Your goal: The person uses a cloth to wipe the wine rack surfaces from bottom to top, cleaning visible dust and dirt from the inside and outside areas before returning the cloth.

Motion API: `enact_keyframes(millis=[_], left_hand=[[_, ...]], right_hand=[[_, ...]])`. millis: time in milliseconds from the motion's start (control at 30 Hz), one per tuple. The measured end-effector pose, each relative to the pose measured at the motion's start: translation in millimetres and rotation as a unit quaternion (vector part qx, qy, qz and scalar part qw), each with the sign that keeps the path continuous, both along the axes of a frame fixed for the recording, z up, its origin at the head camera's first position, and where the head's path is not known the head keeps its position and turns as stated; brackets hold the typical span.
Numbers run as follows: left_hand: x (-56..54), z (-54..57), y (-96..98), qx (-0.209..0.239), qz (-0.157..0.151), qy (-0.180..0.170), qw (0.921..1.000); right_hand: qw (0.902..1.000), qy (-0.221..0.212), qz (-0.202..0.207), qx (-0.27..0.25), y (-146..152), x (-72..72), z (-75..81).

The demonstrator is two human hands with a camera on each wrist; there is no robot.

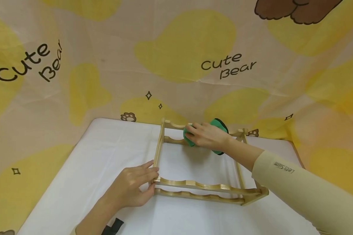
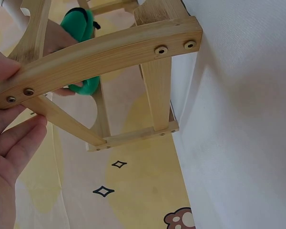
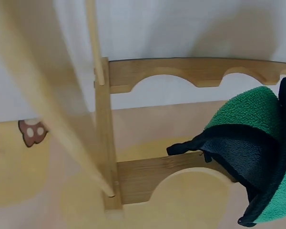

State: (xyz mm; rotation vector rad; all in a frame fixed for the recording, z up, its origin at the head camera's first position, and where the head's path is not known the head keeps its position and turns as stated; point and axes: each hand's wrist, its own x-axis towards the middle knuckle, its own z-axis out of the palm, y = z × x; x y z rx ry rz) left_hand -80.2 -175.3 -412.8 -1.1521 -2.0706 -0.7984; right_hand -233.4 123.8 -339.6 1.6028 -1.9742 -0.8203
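A light wooden rack (image 1: 194, 185) with scalloped rails, like a wine rack, stands on the white table. My left hand (image 1: 132, 184) grips its near left corner, thumb on one side and fingers on the other. In the left wrist view, round metal bolts show on the end bar (image 2: 86, 61) beside those fingers. Over at the rack's far side, my right hand (image 1: 210, 135) holds a folded green cloth (image 1: 220, 125) with black edging against the far scalloped rail. The right wrist view shows the cloth (image 3: 248, 112) draped over the lower rail, its dark inner side exposed; the hand itself is out of that view.
The white tabletop (image 1: 106, 147) extends around the rack. Behind it hangs a yellow and beige fabric backdrop (image 1: 170, 65) printed with bear motifs, meeting the table's far edge. A black piece (image 1: 115, 226) sits by the left forearm at the bottom of the head view.
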Motion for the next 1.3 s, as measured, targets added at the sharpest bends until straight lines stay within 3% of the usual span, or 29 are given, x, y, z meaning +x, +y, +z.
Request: enact_keyframes(millis=[267,667,1067,1300], left_hand=[[0.2,-0.6,-0.1,-0.004,0.002,-0.005,1.0],[-0.6,-0.6,1.0,-0.002,0.005,0.004,1.0],[-0.9,-1.9,1.6,0.017,0.0,0.021,0.9996],[-1.2,-3.4,3.2,0.025,-0.007,0.031,0.9992]], right_hand=[[0.9998,0.014,0.0,0.012,21,1.8,1.1],[0.9986,-0.03,-0.038,0.02,55,5.3,5.0],[0.9987,-0.04,-0.033,-0.001,82,22.8,31.3],[0.9957,-0.067,-0.013,-0.062,109,34.4,50.5]])
